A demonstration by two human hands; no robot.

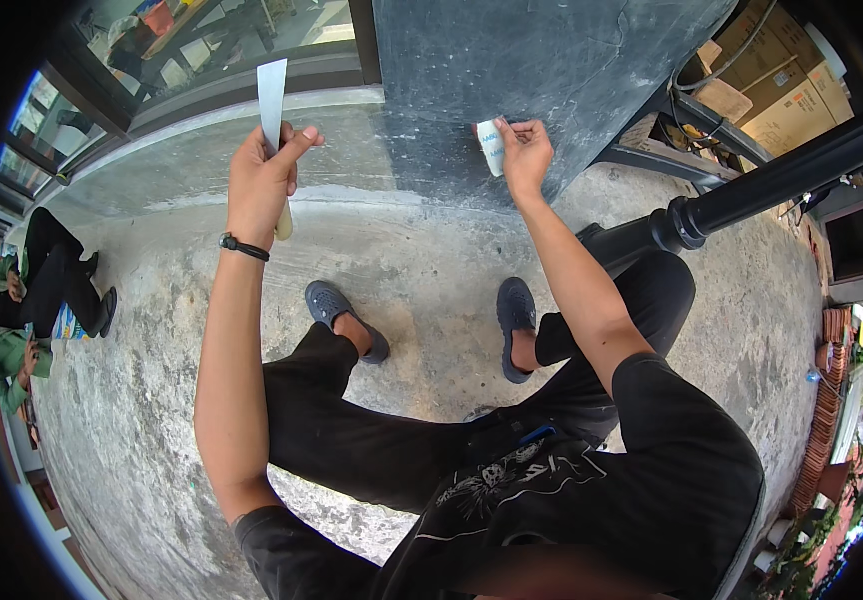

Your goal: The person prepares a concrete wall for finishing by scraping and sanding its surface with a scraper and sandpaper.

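Observation:
My left hand point(260, 180) is raised with its fingers closed around a putty knife point(272, 97). The flat metal blade points up, and the pale handle comes out below my fist. In my right hand point(530, 156) is a folded piece of sandpaper point(490, 150), its white printed backing facing me and a sliver of reddish grit at the edge. The sandpaper is at the dark grey painted wall point(461, 67), on its lower part; whether it touches the surface I cannot tell. Pale specks and scratches mark the paint.
A window frame point(213, 97) stands above the bare cement wall base point(326, 142). A black pipe post point(769, 180) rises beside my right knee. Cardboard boxes point(799, 97) and a metal rack point(724, 120) are at the right. A person point(48, 262) sits at the left on the concrete floor point(153, 360).

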